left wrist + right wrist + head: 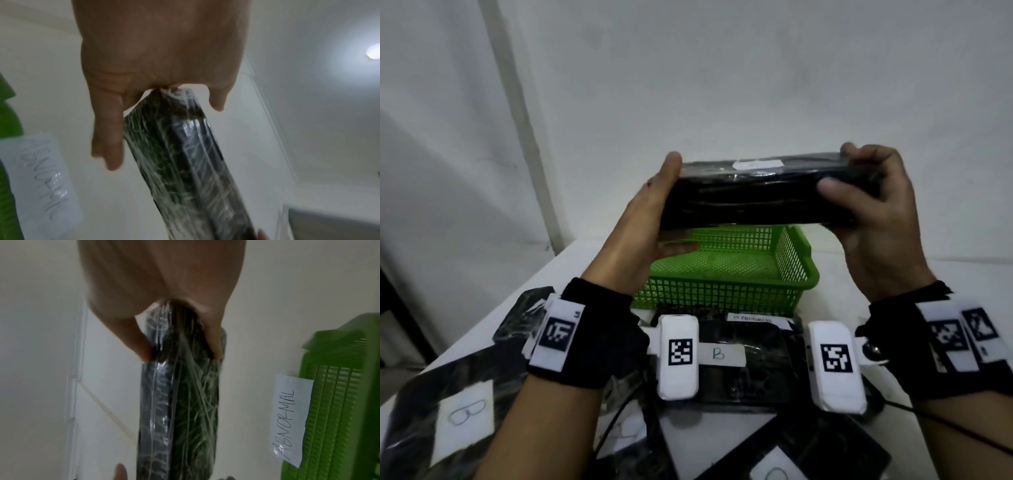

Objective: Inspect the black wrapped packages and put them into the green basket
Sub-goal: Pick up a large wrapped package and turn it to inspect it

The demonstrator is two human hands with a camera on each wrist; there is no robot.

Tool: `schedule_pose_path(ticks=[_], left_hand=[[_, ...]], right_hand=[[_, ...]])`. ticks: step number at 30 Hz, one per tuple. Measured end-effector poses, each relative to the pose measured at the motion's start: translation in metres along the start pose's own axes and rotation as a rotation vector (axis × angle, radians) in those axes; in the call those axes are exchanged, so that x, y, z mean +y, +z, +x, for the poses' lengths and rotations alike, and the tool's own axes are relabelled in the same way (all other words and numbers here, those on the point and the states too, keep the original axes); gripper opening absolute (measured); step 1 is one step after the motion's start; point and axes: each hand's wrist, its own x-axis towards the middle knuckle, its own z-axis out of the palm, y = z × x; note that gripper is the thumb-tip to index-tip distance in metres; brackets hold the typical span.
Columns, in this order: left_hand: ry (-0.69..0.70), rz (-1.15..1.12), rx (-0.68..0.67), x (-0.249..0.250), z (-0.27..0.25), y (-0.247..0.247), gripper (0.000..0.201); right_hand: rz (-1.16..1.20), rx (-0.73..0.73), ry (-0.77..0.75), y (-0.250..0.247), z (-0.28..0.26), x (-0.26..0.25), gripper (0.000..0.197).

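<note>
From the head view, the left hand (650, 219) and right hand (873, 212) each grip one end of one black package (756, 195), held up over the one green basket (726, 274). About four more packages (743, 363) lie on the surface (893, 267).

Left wrist view: fingers (109, 138) lie along the shiny wrap, so a firm hold is best.

Right wrist view: one "ABNORMAL" label (290, 420) is beside the basket; turn it slowly to check each side.

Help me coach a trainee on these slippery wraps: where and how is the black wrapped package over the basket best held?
By its two short ends, one hand from each side, as now: the left hand and right hand clamp the ends of the black wrapped package. It is long, flat and film-wrapped, so end grips likely steady it above the green basket.
</note>
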Motion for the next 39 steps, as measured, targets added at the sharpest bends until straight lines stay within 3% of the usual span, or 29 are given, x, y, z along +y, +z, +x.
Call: schedule_pose_path(ticks=[2,3,6,9,11,13,18,22,25,28,31,33,35,37,39], left_hand=[[-0.054,-0.13,-0.028,0.001,0.0,-0.004,0.04],[-0.065,-0.177,-0.018,0.0,0.002,-0.005,0.03],[-0.038,-0.249,0.023,-0.005,0.006,-0.01,0.01],[0.031,-0.28,0.021,-0.008,0.009,-0.016,0.038],[0.073,-0.218,0.007,-0.008,0.007,-0.017,0.066],[0.103,-0.166,0.012,-0.009,0.008,-0.016,0.077],[0.068,-0.204,0.034,-0.007,0.007,-0.018,0.065],[0.059,-0.188,-0.042,-0.005,0.005,-0.02,0.059],[0.018,-0.357,-0.176,0.003,-0.001,-0.022,0.063],[-0.029,-0.588,-0.351,0.003,-0.007,-0.026,0.064],[-0.133,-0.549,-0.513,-0.005,-0.009,-0.019,0.075],[-0.166,-0.567,-0.606,-0.005,-0.012,-0.011,0.087],[-0.167,-0.637,-0.576,0.0,-0.014,-0.004,0.083],[-0.139,-0.572,-0.478,0.003,-0.015,0.001,0.075],[-0.083,-0.44,-0.424,0.006,-0.017,0.011,0.067]], right_hand=[[0.17,-0.014,0.026,0.0,0.0,-0.002,0.02],[0.185,-0.014,0.034,0.001,0.0,-0.001,0.024],[0.009,-0.012,0.03,0.001,-0.001,0.005,0.03],[-0.153,-0.023,0.152,0.001,0.001,0.005,0.064],[-0.205,-0.027,0.187,0.003,0.0,0.006,0.07],[-0.232,0.005,0.181,0.007,-0.003,0.007,0.068],[-0.229,0.018,0.131,0.007,-0.004,0.001,0.069],[-0.282,0.01,0.027,0.007,-0.004,-0.007,0.064],[-0.222,0.034,0.001,0.0,-0.001,-0.01,0.063],[-0.036,0.001,0.042,-0.009,0.003,-0.015,0.075],[0.008,-0.04,0.019,-0.015,0.004,-0.017,0.063],[-0.076,-0.024,0.03,-0.013,0.003,-0.013,0.045],[-0.365,0.027,0.013,-0.013,0.002,-0.008,0.034],[-0.696,0.081,-0.036,-0.014,0.0,-0.005,0.051],[-0.822,0.073,-0.082,-0.008,-0.008,-0.012,0.073]])
